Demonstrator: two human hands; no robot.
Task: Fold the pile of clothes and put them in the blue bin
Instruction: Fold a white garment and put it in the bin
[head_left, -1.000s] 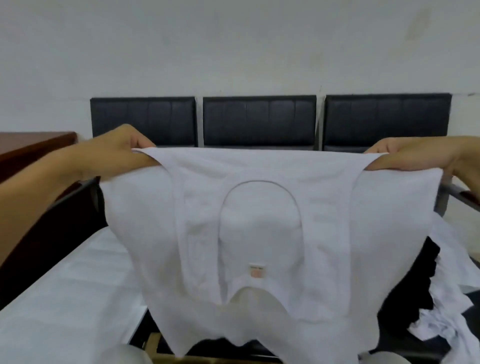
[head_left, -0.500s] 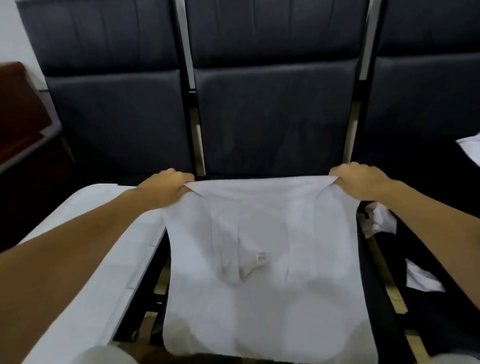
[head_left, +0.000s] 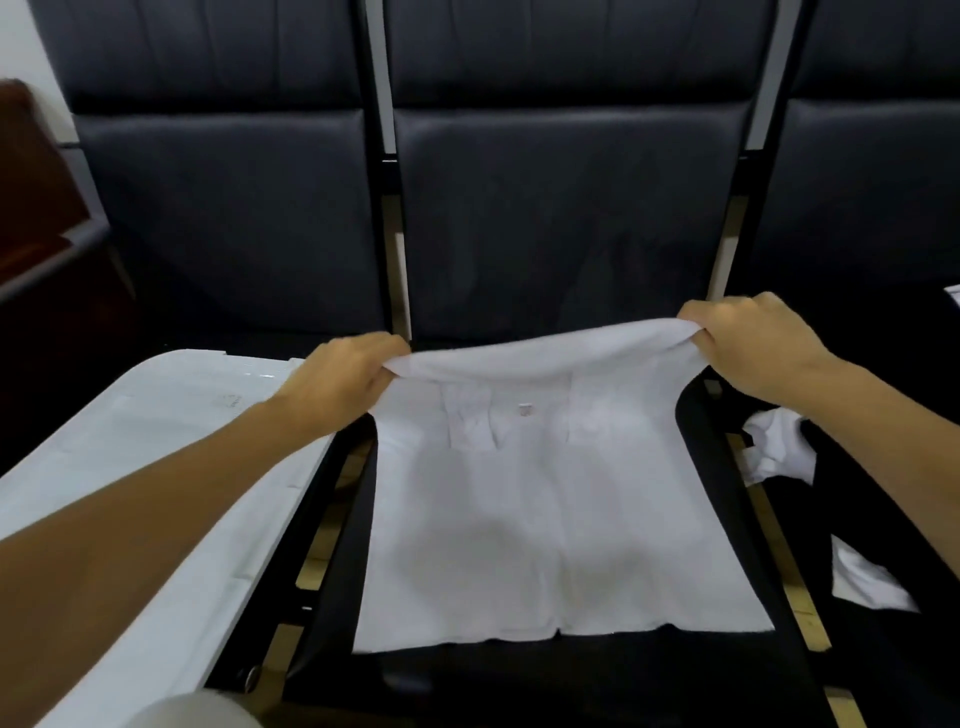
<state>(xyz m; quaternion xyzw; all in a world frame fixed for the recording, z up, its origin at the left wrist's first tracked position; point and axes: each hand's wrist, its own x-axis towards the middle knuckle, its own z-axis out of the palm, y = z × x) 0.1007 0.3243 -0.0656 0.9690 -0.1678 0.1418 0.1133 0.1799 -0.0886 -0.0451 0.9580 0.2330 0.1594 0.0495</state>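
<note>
A white T-shirt (head_left: 545, 519) lies spread on the black seat of the middle chair (head_left: 571, 680), its lower hem towards me. My left hand (head_left: 343, 387) grips the shirt's far left corner and my right hand (head_left: 753, 345) grips its far right corner. Between the two hands the far edge is raised off the seat and curls over. A small label (head_left: 523, 409) shows near that raised edge. The blue bin is not in view.
A white flat surface (head_left: 156, 467) lies on the left seat. On the right seat a heap of black and white clothes (head_left: 779, 452) sits beside the shirt. Black chair backs (head_left: 561, 208) stand just beyond my hands. A brown wooden piece (head_left: 31, 197) is at far left.
The shirt hung in the air a second ago; it has come down flat onto the middle seat. My hands have dropped with it and now lift its far edge towards me.
</note>
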